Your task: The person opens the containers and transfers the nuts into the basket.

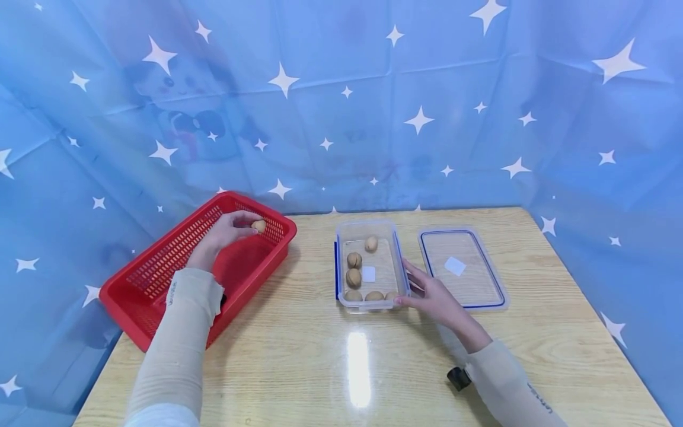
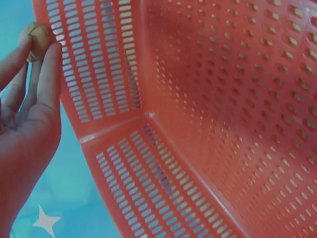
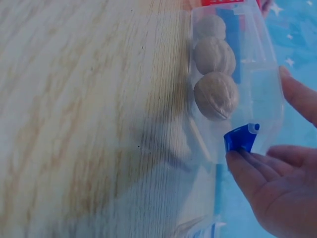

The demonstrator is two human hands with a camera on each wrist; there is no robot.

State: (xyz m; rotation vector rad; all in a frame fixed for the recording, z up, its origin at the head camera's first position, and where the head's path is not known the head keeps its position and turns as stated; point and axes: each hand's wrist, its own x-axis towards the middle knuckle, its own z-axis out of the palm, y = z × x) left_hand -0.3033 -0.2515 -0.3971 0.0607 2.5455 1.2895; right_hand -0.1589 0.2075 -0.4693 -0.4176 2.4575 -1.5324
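My left hand [image 1: 230, 230] pinches a walnut [image 1: 258, 226] between thumb and fingertips, over the far end of a red plastic basket [image 1: 251, 281]. The left wrist view shows that same walnut [image 2: 40, 41] beside the basket's slotted wall [image 2: 99, 59]. A clear container [image 1: 392, 261] stands mid-table with several walnuts [image 1: 354, 277] inside, mostly along its left and near sides. My right hand [image 1: 434, 296] grips the container's near right corner. In the right wrist view its fingers touch a blue latch [image 3: 241, 139], and the thumb lies at the rim.
A clear lid with a blue seal [image 1: 464, 267] lies flat on the wooden table [image 1: 299, 367], right of the container. Behind the table hangs a blue curtain with white stars [image 1: 341, 118]. The basket sits at the table's left edge.
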